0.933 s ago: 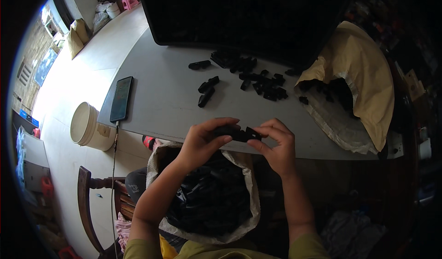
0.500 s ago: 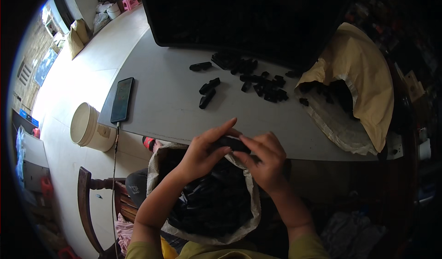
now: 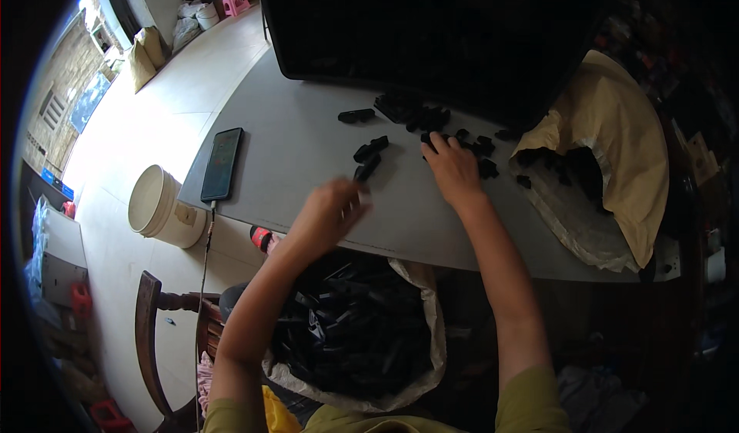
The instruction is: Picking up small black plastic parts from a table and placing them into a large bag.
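My left hand [image 3: 332, 211] is over the table's near edge, smeared by motion. Its fingertips are close to a small black plastic piece [image 3: 368, 167]; whether they touch it cannot be made out. Another black piece [image 3: 371, 150] lies just beyond. Farther right, my right hand [image 3: 456, 173] reaches across the table with fingers stretched onto a loose group of small black parts [image 3: 483, 147], partly covering them. Below my arms, an open woven sack [image 3: 433, 298] holds many black pieces [image 3: 354, 333].
On the grey table [image 3: 292, 148] lie a phone [image 3: 222, 165] on a cable and more black pieces [image 3: 416, 113]. A dark screen-like panel [image 3: 431, 33] stands behind. At right, a tan sack [image 3: 635, 148] spills black parts. A white bucket [image 3: 165, 210] and wooden chair [image 3: 150, 341] are left.
My hands have parted from the black piece they held together above the sack; that piece is no longer visible. My right hand has moved forward to the parts, my left forward toward the nearer pieces.
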A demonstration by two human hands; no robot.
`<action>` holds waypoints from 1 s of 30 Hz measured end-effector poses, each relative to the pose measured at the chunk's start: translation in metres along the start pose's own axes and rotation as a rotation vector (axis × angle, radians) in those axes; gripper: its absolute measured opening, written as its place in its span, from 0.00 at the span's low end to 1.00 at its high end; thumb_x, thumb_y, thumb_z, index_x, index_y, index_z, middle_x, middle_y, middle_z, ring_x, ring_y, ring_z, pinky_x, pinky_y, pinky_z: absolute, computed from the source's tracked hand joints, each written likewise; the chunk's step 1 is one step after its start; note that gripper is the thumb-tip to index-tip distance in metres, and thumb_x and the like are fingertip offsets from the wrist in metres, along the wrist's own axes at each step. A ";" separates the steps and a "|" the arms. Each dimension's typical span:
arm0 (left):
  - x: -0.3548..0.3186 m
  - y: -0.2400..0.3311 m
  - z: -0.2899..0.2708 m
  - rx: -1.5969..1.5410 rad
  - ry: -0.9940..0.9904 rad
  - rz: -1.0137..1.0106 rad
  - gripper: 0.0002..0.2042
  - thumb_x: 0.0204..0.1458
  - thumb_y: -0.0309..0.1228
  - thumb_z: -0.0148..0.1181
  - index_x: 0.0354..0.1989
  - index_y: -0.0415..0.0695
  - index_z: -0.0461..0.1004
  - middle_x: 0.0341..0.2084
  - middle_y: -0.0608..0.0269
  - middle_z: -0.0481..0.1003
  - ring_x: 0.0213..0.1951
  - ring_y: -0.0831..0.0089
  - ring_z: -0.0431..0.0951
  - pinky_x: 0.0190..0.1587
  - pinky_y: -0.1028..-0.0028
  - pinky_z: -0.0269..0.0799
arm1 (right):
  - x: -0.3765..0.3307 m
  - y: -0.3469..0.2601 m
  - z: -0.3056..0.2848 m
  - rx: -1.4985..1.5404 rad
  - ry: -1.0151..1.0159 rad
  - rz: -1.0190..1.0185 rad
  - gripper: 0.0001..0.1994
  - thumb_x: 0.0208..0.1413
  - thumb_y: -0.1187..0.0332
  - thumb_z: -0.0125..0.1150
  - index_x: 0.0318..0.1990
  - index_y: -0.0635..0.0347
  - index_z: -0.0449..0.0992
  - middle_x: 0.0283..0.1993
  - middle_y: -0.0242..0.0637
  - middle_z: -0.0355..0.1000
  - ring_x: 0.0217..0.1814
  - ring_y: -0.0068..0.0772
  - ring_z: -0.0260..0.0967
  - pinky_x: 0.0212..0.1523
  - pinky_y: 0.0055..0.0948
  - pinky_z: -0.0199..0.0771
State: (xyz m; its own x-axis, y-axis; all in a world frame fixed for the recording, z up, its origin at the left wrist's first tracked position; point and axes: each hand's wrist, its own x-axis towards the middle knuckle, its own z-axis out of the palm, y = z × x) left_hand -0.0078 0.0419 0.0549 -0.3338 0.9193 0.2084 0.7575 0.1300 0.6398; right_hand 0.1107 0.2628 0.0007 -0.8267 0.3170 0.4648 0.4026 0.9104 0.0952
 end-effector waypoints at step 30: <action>-0.022 0.039 0.019 -0.952 -0.217 -0.687 0.16 0.60 0.42 0.46 0.39 0.40 0.71 0.17 0.70 0.63 0.16 0.84 0.58 0.17 0.83 0.52 | -0.076 -0.040 -0.107 1.130 0.052 0.028 0.16 0.35 0.75 0.71 0.37 0.60 0.79 0.35 0.32 0.70 0.34 0.24 0.69 0.33 0.21 0.71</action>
State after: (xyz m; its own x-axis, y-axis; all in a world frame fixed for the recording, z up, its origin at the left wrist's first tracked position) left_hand 0.0394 0.0336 0.0611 -0.3349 0.8207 -0.4628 -0.2937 0.3758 0.8789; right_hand 0.1994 0.1742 0.0559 -0.7949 0.3540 0.4927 -0.1867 0.6299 -0.7539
